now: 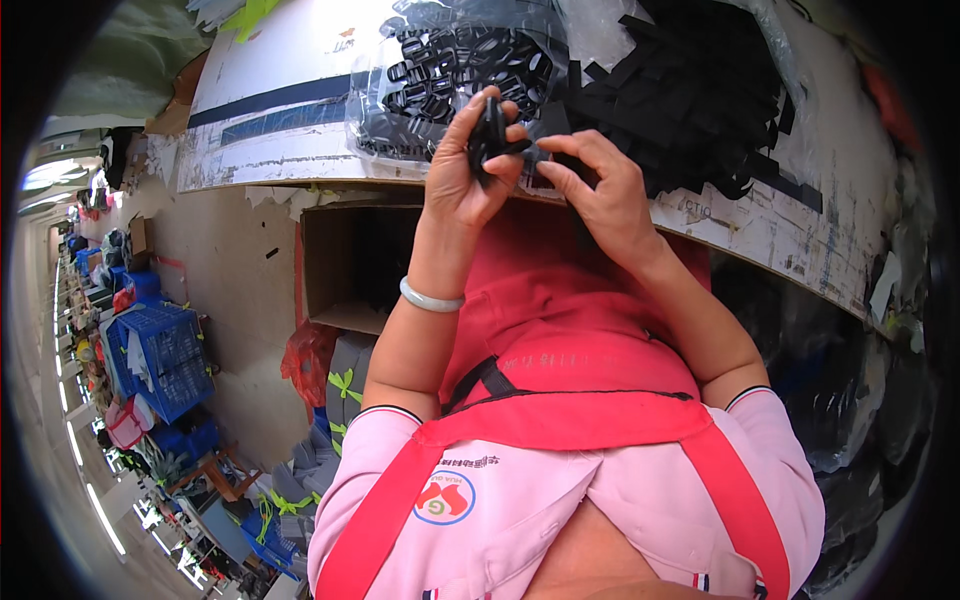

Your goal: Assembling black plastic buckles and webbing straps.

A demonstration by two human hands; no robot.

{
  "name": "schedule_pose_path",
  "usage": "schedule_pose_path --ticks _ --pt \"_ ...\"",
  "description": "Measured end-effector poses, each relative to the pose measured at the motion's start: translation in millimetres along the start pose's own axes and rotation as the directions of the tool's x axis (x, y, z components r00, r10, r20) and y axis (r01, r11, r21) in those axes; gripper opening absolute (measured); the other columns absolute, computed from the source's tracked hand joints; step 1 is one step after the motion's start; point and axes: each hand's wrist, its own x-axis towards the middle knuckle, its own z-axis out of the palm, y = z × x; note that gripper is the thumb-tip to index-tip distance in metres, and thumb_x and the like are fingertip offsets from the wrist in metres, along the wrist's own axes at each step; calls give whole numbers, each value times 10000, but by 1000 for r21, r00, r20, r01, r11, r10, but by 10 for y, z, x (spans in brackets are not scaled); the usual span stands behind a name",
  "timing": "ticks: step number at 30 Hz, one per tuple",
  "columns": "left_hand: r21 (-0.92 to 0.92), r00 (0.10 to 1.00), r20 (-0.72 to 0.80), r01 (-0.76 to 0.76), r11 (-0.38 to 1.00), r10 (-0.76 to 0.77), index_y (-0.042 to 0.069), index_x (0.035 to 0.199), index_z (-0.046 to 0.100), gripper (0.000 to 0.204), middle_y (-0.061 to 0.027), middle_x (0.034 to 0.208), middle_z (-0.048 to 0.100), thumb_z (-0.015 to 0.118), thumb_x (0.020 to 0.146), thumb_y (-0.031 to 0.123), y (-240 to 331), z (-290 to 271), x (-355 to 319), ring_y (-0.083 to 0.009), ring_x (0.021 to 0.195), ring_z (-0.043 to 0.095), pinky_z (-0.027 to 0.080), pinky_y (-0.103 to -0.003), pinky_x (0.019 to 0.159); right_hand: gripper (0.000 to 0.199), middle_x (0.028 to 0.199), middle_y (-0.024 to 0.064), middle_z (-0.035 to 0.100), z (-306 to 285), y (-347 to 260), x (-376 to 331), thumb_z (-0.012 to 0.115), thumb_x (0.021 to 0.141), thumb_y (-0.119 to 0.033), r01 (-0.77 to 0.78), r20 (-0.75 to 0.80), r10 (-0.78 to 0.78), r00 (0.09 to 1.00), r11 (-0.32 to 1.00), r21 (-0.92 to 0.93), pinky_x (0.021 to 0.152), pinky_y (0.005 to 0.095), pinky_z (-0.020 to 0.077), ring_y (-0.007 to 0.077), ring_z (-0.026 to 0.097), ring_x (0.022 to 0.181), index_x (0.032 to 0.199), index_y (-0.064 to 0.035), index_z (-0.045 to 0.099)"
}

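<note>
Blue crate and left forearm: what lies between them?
Head view, across the picture from the blue crate to the left forearm: a stretch of tan floor, a red plastic bag, then grey bundled material.

- In front of me, on the counter [235, 165], lies the bag [364, 125] of buckles [470, 70].
- Right of the bag: a heap of strips [690, 100].
- Below the bag, under the counter: an open box [350, 317].
- Left of the bag, well apart: crates [160, 350].
</note>
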Motion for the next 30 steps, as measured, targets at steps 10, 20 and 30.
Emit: schedule_pose_path --ticks 10,20,30 --pt "118 997 -35 -61 991 66 76 1162 570 225 -134 1094 630 530 972 190 -108 61 7 -287 1001 645 541 -263 457 169 895 18 660 143 192 104 702 859 -103 -226 133 187 973 883 411 757 221 471 77 599 831 997 -8 683" --pt "3 999 29 25 1000 -25 80 1136 614 239 -177 1114 629 513 971 222 3 -87 122 -317 993 645 612 -331 560 160 809 -32 627 51 60 162 676 895 -114 -181 79 163 983 918 354 643 170 441 13 536 736 1018 -13 664" --pt "186 995 -47 96 978 -89 75 1161 595 239 -96 965 659 539 965 198 -129 -211 -112 -235 852 688 620 -341 518 183 840 -4 625 -69 64 175 658 913 -161 -414 301 306 903 806 424 674 180 484 42 560 740 1010 -5 662"
